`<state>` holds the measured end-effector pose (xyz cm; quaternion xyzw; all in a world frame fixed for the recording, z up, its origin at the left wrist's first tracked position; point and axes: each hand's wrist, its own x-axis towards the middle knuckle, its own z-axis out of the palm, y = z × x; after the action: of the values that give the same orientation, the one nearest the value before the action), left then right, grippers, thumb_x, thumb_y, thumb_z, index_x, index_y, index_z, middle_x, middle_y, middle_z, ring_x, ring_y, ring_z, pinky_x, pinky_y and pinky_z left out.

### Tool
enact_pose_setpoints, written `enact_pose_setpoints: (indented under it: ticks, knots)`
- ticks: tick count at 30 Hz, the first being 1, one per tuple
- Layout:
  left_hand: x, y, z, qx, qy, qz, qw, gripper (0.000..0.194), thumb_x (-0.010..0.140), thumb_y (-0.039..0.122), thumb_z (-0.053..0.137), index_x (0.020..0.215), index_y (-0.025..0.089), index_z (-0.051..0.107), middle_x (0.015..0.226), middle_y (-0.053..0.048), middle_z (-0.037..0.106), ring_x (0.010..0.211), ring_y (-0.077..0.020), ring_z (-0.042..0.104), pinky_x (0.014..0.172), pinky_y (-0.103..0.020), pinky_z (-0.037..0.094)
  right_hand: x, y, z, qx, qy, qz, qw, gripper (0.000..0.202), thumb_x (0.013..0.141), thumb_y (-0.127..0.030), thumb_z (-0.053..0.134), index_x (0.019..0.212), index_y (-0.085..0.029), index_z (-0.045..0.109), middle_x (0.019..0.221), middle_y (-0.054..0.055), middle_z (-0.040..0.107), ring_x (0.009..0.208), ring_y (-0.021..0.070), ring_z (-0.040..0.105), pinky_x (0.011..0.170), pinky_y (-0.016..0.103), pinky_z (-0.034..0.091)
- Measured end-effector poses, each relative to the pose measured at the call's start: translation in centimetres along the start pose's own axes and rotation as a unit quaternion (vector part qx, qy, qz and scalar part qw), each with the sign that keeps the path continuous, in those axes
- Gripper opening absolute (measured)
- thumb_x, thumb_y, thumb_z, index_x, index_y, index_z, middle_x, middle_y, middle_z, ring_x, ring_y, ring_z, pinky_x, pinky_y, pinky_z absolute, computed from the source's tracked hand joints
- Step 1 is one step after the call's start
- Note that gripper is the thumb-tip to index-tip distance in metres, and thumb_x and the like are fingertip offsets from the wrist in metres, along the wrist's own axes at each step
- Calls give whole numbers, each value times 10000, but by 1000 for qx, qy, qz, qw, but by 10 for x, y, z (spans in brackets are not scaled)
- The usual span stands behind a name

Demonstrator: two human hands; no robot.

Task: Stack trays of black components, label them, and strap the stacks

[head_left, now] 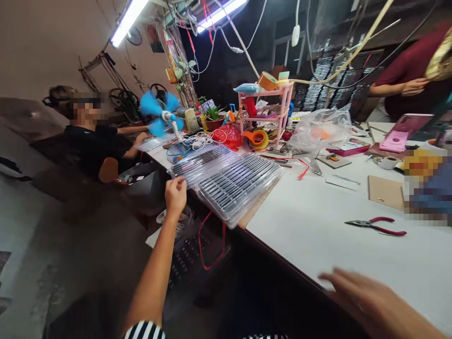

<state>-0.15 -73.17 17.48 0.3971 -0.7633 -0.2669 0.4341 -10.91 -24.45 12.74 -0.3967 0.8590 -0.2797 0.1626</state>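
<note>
My left hand (175, 195) is closed, its fingertips pressed together beside the left corner of a clear plastic tray (187, 170). What it pinches, if anything, is too small to make out. A second clear tray (243, 186), filled with rows of thin dark pen-like sticks, lies at the table's front edge. My right hand (367, 301), slightly blurred, hovers over or rests on the front of the white table (300, 226), with fingers stretched out and nothing visible in it. Nearest to it are long-nose pliers (388, 227) with red handles.
Behind the trays stand a blue fan (162, 113), a pink shelf (280, 110) and a plastic bag (319, 132). A red cord (212, 268) hangs below the table edge. One person (92, 136) sits at left; another (413, 80) is at far right. Cables (353, 56) hang overhead.
</note>
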Motion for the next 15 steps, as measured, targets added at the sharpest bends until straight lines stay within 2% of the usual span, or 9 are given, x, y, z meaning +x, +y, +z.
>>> enact_pose_setpoints:
  ticks: [1, 3, 4, 6, 9, 11, 12, 13, 15]
  knots:
    - [-19, 0, 0, 20, -28, 68, 997, 274, 832, 236, 509, 1051, 149, 650, 1058, -106, 559, 969, -215, 563, 959, -339, 421, 33, -6, -11, -38, -17, -59, 997, 284, 855, -509, 429, 956, -391, 666, 944, 74, 636, 877, 253, 612, 783, 427, 499]
    - [-49, -5, 3, 37, -81, 183, 979, 363, 878, 218, 397, 1170, 148, 600, 1177, -122, 544, 1132, -228, 511, 1040, -362, 368, 105, -16, -32, -124, 6, -134, 983, 381, 932, -374, 313, 1001, -232, 660, 955, 120, 620, 865, 232, 587, 806, 397, 470]
    - [-60, -8, 6, 41, -115, 224, 967, 409, 891, 200, 348, 1242, 159, 555, 1271, -117, 509, 1220, -224, 459, 1082, -371, 325, 142, -21, -41, -160, 34, -135, 977, 353, 935, -308, 332, 1039, -178, 644, 1021, 134, 612, 917, 226, 574, 849, 377, 451]
    - [-73, -13, 14, 48, -178, 264, 947, 478, 894, 160, 293, 1336, 195, 472, 1423, -79, 402, 1340, -207, 339, 1136, -380, 247, 210, -27, -52, -192, 93, -80, 974, 334, 923, -260, 415, 1164, -102, 581, 1192, 172, 557, 1066, 246, 527, 943, 376, 396]
    - [-83, -18, 29, 75, -209, 262, 939, 525, 876, 132, 287, 1378, 203, 426, 1520, -68, 257, 1387, -228, 260, 1138, -411, 247, 283, -34, -56, -185, 136, -36, 973, 440, 950, -301, 385, 1317, -66, 443, 1335, 210, 460, 1185, 266, 461, 949, 382, 383]
    - [-87, -21, 36, 101, -188, 247, 945, 537, 868, 141, 303, 1393, 188, 404, 1533, -91, 211, 1391, -259, 247, 1120, -444, 274, 304, -38, -52, -176, 143, -19, 974, 439, 960, -311, 360, 1320, -72, 440, 1305, 204, 495, 1158, 250, 492, 911, 358, 402]
    - [-89, -23, 37, 112, -174, 238, 949, 541, 863, 154, 320, 1398, 184, 398, 1529, -101, 219, 1391, -272, 243, 1112, -459, 283, 306, -38, -49, -173, 145, -12, 974, 432, 960, -317, 360, 1307, -78, 456, 1277, 199, 519, 1134, 249, 510, 889, 352, 410]
    - [-90, -27, 36, 121, -164, 230, 952, 550, 853, 170, 345, 1400, 186, 396, 1519, -107, 246, 1389, -283, 243, 1107, -471, 286, 301, -38, -45, -172, 148, -7, 974, 423, 958, -324, 363, 1287, -84, 478, 1249, 195, 539, 1115, 252, 523, 871, 353, 413]
    - [-87, -36, 30, 122, -154, 223, 955, 579, 820, 188, 375, 1399, 200, 400, 1488, -103, 319, 1382, -282, 263, 1110, -468, 281, 274, -34, -38, -174, 152, -2, 973, 404, 962, -331, 338, 1227, -92, 529, 1175, 184, 583, 1063, 253, 548, 853, 362, 411]
